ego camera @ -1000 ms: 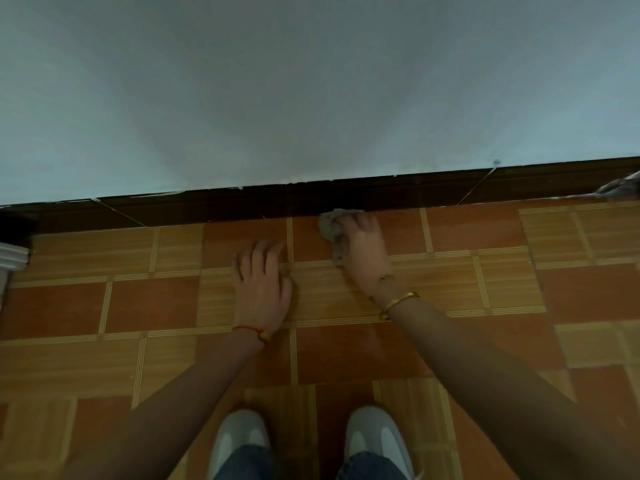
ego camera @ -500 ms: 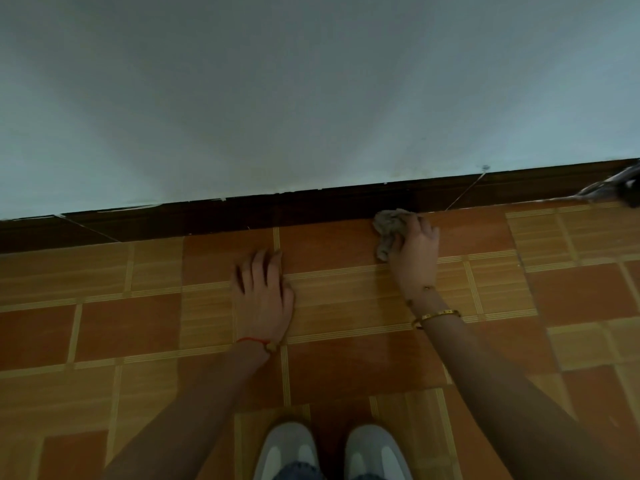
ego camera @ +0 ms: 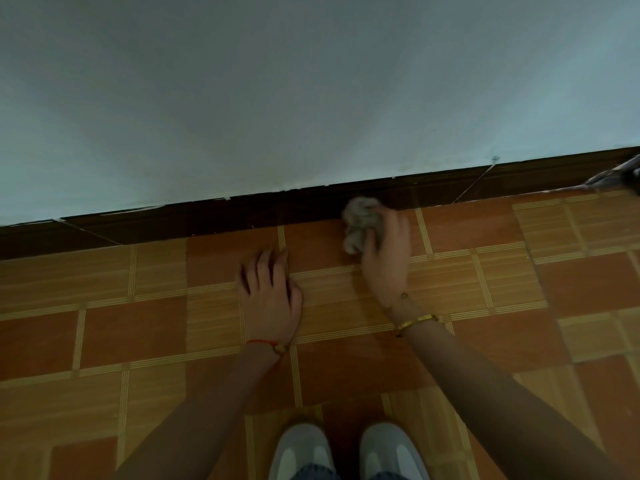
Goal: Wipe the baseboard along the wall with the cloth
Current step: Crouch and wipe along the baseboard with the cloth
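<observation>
Baseboard (ego camera: pixel 242 211) runs as a dark strip just beyond my fingertips, its long axis going left to right along the foot of the wall (ego camera: pixel 311 81), rising a little toward the right side of the view. My right hand (ego camera: pixel 386 258) is the nearer one: it is closed around a crumpled grey cloth (ego camera: pixel 360 221), and the bunched top of the cloth sits against the lower edge of the strip. My left hand (ego camera: pixel 268 299) lies flat on the tiled floor (ego camera: pixel 121 341), fingers spread, holding nothing, set back from the strip and bracing me. Any stroke, I judge, must slide sideways along that strip, not toward it. My shoes (ego camera: pixel 301 452) stand behind both wrists.
</observation>
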Action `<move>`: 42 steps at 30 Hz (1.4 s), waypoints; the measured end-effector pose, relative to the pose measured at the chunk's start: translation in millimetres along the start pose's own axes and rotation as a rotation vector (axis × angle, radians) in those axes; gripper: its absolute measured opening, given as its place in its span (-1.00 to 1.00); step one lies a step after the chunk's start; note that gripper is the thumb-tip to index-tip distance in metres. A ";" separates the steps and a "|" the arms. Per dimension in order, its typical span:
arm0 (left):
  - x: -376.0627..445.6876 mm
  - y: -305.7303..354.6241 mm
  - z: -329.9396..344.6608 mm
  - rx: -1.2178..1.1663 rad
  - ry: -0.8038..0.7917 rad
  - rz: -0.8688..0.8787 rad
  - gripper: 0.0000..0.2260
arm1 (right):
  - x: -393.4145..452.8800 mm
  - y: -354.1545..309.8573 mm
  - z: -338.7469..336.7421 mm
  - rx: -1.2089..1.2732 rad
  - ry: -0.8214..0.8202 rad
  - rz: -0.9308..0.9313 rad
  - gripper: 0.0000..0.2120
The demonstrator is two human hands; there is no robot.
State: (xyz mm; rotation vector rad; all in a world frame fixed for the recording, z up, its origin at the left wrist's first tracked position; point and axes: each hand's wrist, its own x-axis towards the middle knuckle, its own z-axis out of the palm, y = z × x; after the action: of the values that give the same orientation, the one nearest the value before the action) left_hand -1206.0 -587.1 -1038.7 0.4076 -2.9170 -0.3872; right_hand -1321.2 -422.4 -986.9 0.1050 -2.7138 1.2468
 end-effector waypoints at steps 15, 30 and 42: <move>-0.1 -1.8 1.4 0.010 0.012 0.009 -0.54 | -1.2 -68.8 35.2 0.363 0.115 -0.012 -0.62; 0.2 0.2 -0.6 0.017 0.002 0.014 -0.55 | -7.5 -68.0 44.6 0.345 0.047 0.030 -0.62; 0.8 0.1 -1.4 0.005 -0.003 0.004 -0.55 | 32.9 -18.5 1.1 0.271 0.467 0.278 -0.64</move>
State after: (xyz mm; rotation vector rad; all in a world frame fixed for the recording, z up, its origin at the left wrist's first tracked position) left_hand -1206.5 -587.5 -1037.3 0.4028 -2.9219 -0.3812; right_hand -1351.4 -435.3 -968.3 -0.4864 -2.2010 1.4839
